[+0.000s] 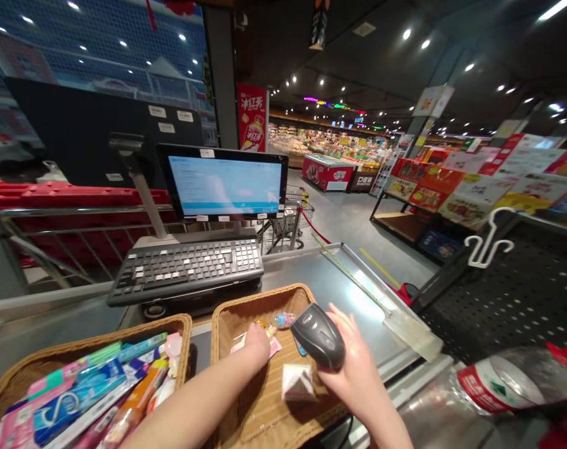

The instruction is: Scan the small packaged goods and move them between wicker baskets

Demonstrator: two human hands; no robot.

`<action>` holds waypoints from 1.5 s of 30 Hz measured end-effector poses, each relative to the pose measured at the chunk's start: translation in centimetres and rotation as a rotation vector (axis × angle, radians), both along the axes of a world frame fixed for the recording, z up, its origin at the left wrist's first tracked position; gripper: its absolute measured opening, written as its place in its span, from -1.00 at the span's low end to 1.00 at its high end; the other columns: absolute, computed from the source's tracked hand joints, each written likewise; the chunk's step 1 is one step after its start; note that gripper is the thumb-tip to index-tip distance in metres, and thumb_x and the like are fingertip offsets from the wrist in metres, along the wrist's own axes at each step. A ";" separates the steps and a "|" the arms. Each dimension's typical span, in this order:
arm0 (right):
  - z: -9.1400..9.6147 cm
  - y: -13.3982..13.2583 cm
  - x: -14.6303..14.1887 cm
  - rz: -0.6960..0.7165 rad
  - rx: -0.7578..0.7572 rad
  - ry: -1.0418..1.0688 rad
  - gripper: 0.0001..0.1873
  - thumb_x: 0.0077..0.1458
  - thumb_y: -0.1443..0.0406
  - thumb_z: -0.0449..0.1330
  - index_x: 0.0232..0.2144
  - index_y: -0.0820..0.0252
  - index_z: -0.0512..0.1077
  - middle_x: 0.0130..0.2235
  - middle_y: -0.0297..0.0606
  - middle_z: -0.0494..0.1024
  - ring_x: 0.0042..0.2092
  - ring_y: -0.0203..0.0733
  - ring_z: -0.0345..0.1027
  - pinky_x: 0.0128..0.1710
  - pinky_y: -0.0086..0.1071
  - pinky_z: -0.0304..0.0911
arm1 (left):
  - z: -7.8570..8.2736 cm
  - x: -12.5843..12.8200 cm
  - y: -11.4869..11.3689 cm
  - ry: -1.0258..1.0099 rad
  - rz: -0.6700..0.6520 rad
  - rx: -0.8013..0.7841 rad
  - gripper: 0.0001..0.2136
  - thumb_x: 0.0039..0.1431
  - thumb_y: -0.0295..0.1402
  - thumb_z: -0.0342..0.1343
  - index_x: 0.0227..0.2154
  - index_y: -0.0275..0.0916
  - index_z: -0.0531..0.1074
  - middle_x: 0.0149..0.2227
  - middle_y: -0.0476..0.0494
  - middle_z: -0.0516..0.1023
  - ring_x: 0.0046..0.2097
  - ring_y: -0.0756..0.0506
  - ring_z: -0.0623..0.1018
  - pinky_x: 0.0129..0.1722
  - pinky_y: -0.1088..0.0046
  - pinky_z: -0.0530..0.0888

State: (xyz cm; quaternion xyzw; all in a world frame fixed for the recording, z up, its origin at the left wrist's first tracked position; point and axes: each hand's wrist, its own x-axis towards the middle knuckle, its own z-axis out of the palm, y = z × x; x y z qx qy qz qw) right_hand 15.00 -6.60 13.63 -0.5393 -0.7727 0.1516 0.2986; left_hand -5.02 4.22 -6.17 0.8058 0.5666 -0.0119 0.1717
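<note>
Nearest, a heaped basket of packs, perhaps done, though I cannot tell. Beside it a second basket holds a white packet; just past that, the right hand is clamped round a scanner. The left hand is among small wrapped items, seemingly left to handle; its fingertips are hidden, its grip unclear. Beyond, keyboard and lit monitor sit on the desk

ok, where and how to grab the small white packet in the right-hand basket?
I'd pinch the small white packet by its left and right sides, from above: it looks blocky with nothing against it, and the wicker basket has a raised rim hindering low approaches. Mind the barcode scanner held nearby.
</note>
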 end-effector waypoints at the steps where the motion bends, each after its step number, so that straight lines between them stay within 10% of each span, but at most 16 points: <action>1: -0.1 0.1 0.1 -0.002 -0.003 0.003 -0.38 -0.13 0.42 0.17 0.07 0.18 0.34 0.15 -0.10 0.39 0.34 0.13 -0.01 0.34 0.19 -0.24 | -0.2 0.3 -0.1 0.036 0.023 0.001 -0.66 0.07 -0.16 0.25 -0.15 -0.24 0.52 -0.04 -0.33 0.53 0.05 -0.32 0.48 0.07 -0.01 0.39; 11: -0.5 0.1 0.2 -0.011 -0.008 0.009 -0.39 -0.13 0.42 0.16 0.07 0.18 0.33 0.16 -0.08 0.38 0.34 0.13 -0.01 0.33 0.21 -0.24 | 2.2 1.1 -0.3 0.254 0.109 -0.022 -0.68 0.26 -0.22 0.08 0.02 -0.24 0.37 0.04 -0.21 0.44 -0.02 -0.13 0.50 -0.05 0.16 0.51; 19: -0.7 -0.4 0.0 -0.034 0.033 0.002 -0.39 -0.11 0.41 0.15 0.08 0.16 0.32 0.15 -0.09 0.39 0.34 0.13 -0.01 0.33 0.22 -0.23 | 9.9 -0.6 -0.7 0.136 0.034 0.143 -0.87 0.10 -0.38 0.16 -0.35 -0.29 0.58 -0.18 -0.33 0.61 0.04 -0.34 0.48 0.19 -0.06 0.22; 26: -0.8 -0.9 -1.5 -0.062 0.084 0.046 -0.39 -0.12 0.42 0.12 0.08 0.22 0.29 0.14 -0.05 0.39 0.33 0.14 0.02 0.32 0.24 -0.22 | 15.8 -6.6 -5.2 -0.218 0.055 0.497 -0.84 0.09 -0.44 0.05 -0.53 -0.18 0.49 0.13 -0.15 0.48 0.31 -0.31 0.21 0.29 -0.24 -0.09; 45: 4.0 -1.1 -10.9 0.142 0.198 -0.048 -0.45 -0.10 0.41 0.11 0.01 0.10 0.42 0.13 -0.16 0.40 0.34 0.20 -0.03 0.30 0.27 -0.21 | 17.8 -18.5 -12.5 -0.342 0.452 0.827 -0.77 0.25 -0.29 -0.04 -0.43 -0.13 0.48 0.13 -0.15 0.47 0.29 -0.32 0.25 0.19 -0.33 0.05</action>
